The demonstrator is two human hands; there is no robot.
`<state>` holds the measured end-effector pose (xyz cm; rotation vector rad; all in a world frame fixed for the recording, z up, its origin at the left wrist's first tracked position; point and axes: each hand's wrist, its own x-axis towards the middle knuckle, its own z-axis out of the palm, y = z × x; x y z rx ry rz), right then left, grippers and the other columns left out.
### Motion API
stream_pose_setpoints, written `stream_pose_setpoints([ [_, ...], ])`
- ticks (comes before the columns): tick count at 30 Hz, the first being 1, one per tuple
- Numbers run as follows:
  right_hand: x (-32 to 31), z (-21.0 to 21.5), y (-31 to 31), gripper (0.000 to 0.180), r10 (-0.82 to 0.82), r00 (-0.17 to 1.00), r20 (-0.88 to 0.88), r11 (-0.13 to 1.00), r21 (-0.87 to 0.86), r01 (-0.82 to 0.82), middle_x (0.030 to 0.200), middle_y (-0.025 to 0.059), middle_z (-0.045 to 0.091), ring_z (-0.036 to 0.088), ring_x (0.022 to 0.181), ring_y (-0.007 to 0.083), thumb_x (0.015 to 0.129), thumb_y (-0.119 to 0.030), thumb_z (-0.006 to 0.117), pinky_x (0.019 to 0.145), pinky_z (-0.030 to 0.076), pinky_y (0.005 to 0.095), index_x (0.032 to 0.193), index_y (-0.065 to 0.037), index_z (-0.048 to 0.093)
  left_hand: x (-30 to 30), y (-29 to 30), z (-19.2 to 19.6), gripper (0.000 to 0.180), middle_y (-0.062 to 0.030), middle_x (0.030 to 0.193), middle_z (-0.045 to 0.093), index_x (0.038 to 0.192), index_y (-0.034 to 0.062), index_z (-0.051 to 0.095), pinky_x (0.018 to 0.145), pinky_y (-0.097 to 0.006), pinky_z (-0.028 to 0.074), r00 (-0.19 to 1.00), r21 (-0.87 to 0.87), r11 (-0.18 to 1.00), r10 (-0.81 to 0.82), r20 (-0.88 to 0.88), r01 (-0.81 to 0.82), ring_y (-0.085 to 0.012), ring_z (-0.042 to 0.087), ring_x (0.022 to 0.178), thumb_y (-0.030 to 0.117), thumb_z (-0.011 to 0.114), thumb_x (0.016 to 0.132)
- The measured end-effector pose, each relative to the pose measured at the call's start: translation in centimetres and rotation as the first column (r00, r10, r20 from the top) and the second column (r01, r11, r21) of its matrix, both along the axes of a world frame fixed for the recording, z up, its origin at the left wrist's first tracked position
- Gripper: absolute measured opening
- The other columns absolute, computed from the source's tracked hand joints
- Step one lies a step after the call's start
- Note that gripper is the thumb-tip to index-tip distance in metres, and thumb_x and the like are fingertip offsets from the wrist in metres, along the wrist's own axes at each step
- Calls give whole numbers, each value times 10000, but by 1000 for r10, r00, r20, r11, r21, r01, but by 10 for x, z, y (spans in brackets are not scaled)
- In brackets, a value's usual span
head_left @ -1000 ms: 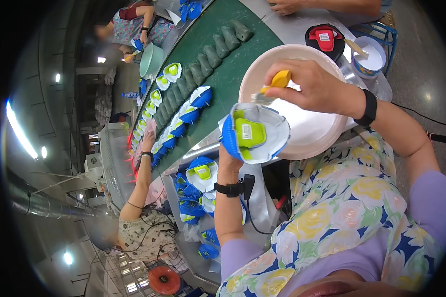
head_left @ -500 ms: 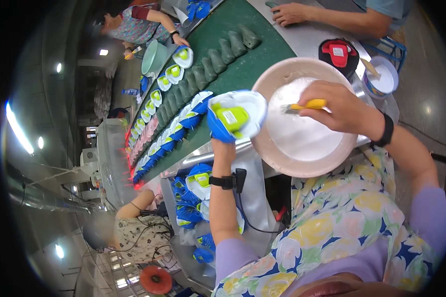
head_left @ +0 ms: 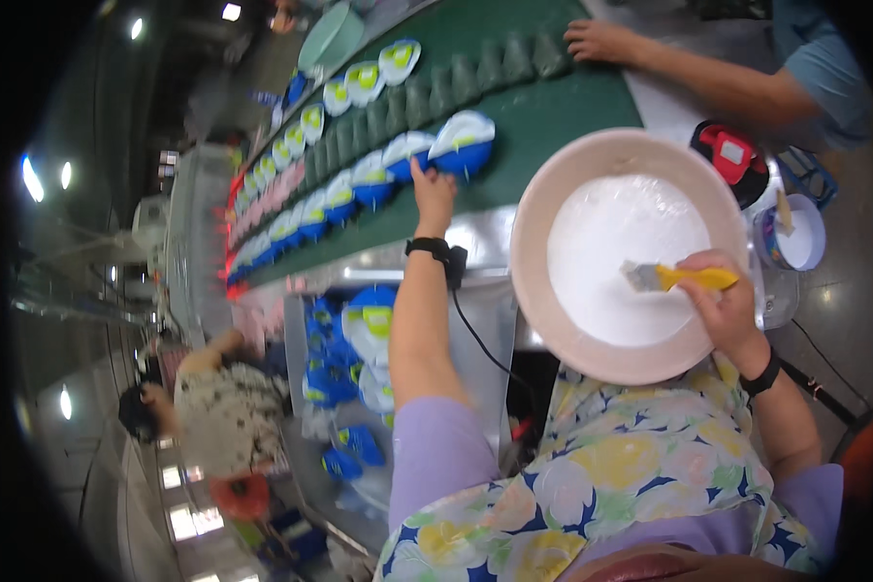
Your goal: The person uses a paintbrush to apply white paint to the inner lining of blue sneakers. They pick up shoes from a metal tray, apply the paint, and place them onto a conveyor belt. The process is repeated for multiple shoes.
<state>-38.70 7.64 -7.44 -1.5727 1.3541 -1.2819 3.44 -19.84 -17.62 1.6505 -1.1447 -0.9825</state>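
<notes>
A shoe upper (head_left: 463,145), blue with a white lining, lies at the near end of a row on the green belt (head_left: 524,121). My left hand (head_left: 435,197) is at its lower left edge, fingers apart and holding nothing I can see. Fingers of my right hand (head_left: 723,296) are closed round the yellow handle of a flat brush (head_left: 671,277). Its pale bristles point left over the white liquid (head_left: 616,242) in a wide pinkish basin (head_left: 535,281); whether they touch the liquid, I cannot tell.
Dark foot-shaped forms (head_left: 463,80) line the belt beside more uppers. A tray (head_left: 490,339) of blue uppers stands left of the basin. Right of it are a red-and-black item (head_left: 732,155) and a white-filled tub (head_left: 800,233). A co-worker's hand (head_left: 597,41) rests across the belt.
The upper has gone from my raised left hand down onto the belt's row, and that hand has let go. My right hand and the brush have moved lower and right over the basin.
</notes>
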Motion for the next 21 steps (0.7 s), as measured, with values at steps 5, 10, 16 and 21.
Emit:
stream_pose_setpoints([
  [5,-5,-16,2,196,-5,974,228,995,97,-18,1090,99,626,616,942,162,894,30,617,843,495,263,1086,6,583,52,143,114,547,-117,1141,599,1412,34,363,800,-298,509,803,-356,926,117,584,124,-188,623,946,11,553,900],
  [10,-3,-17,-4,190,38,976,213,994,91,-59,1100,89,622,608,942,131,920,25,596,848,496,250,1107,19,567,189,321,154,316,-170,1100,613,1126,-18,609,860,-364,482,367,-14,975,97,925,-220,-250,617,959,184,637,885],
  [16,6,-12,-7,183,81,973,218,986,127,-111,1075,82,620,606,936,117,924,-7,607,832,491,235,1104,10,573,182,447,73,758,-162,1329,517,1357,-24,406,940,-377,460,940,425,839,310,143,-341,-243,518,1203,319,780,793],
  [21,4,0,-14,175,101,988,117,979,167,-120,1003,60,628,612,879,109,914,-84,653,779,496,220,1053,-5,581,102,412,62,766,-276,1375,403,1335,-88,367,1036,-434,351,634,18,871,344,692,-492,-363,412,1268,277,771,797],
])
